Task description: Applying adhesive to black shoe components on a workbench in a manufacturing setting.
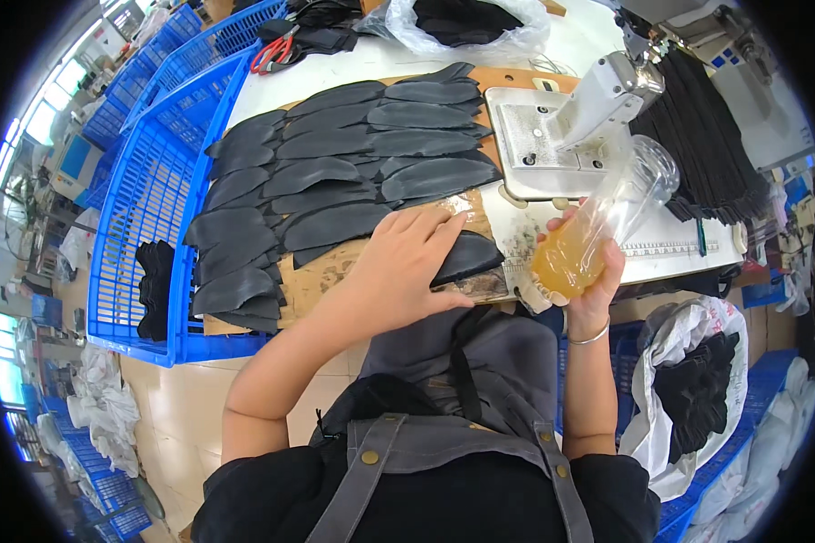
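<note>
My left hand (400, 262) lies with its fingers stretched out at the near edge of a brown board (324, 270). Its thumb and index finger frame a curved black piece (469, 256), which the hand partly covers. My right hand (598, 282) grips a clear plastic bottle (607, 208) of amber liquid. The bottle is tilted, its liquid gathered at the lower end by a crusted tip close to the board's right corner. Rows of overlapping black leaf-shaped pieces (326, 143) cover much of the board.
Beyond the bottle stands a white machine (598, 100) on the table. A stack of black strips (702, 136) lies to its right. Blue crates (136, 244) line the left side. Red-handled scissors (273, 52) lie at the back. A white sack (647, 398) of black pieces sits lower right.
</note>
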Available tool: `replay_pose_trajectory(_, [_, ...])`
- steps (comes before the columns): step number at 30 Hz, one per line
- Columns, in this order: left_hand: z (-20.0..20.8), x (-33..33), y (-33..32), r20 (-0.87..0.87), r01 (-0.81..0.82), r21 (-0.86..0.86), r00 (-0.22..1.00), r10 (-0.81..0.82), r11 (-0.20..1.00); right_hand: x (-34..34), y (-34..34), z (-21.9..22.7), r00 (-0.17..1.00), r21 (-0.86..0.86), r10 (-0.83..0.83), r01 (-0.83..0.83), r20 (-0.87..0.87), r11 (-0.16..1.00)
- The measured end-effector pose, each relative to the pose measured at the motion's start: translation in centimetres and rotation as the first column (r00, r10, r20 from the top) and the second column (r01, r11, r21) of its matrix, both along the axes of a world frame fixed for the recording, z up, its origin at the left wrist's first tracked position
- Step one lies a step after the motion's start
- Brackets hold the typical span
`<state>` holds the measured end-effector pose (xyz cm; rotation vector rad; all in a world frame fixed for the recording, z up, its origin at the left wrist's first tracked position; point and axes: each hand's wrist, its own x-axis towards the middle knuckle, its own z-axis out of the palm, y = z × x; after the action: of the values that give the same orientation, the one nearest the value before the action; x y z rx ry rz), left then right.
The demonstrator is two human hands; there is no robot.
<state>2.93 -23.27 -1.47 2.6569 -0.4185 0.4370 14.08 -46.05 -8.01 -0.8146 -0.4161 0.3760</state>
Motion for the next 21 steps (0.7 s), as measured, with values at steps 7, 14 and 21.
replay_pose_trajectory(7, [0.7,1.8,0.2,-0.205,-0.017,0.059,0.978,0.029,0.998,0.0,0.4,0.2,0.996,0.040,-0.025,0.028,-0.083,0.999])
replay_pose_trajectory(14, [0.3,2.3,0.9,-0.208,0.025,-0.080,0.977,-0.041,0.996,0.0,0.0,0.5,0.997,0.035,0.017,-0.015,-0.076,0.999])
replay_pose_trajectory(21, [-0.1,1.7,0.4,-0.243,-0.162,-0.279,0.966,0.094,0.946,-1.9,1.9,1.2,0.954,0.281,0.273,-0.231,-0.120,0.931])
